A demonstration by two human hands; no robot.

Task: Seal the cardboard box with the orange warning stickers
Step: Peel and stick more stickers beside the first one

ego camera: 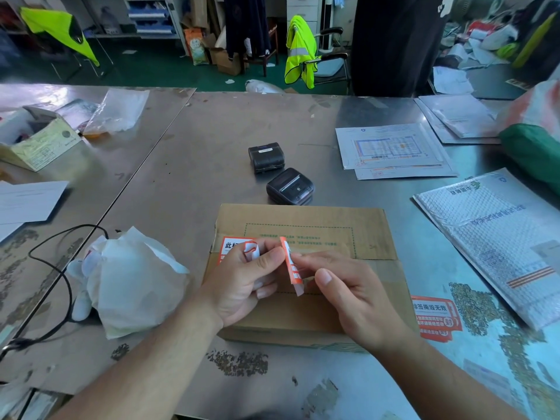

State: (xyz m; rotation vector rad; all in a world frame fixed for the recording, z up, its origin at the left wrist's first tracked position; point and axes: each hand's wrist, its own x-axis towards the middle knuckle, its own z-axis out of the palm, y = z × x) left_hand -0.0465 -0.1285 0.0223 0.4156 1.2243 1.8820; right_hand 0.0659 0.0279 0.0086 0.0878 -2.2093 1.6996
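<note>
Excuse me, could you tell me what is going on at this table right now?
A person is working over a closed cardboard box on the metal table. The left hand and right hand pinch an orange sticker above it, apparently peeling its white backing. One applied sticker sits at the box's left edge, and a spare sticker lies on the table to its right.
</note>
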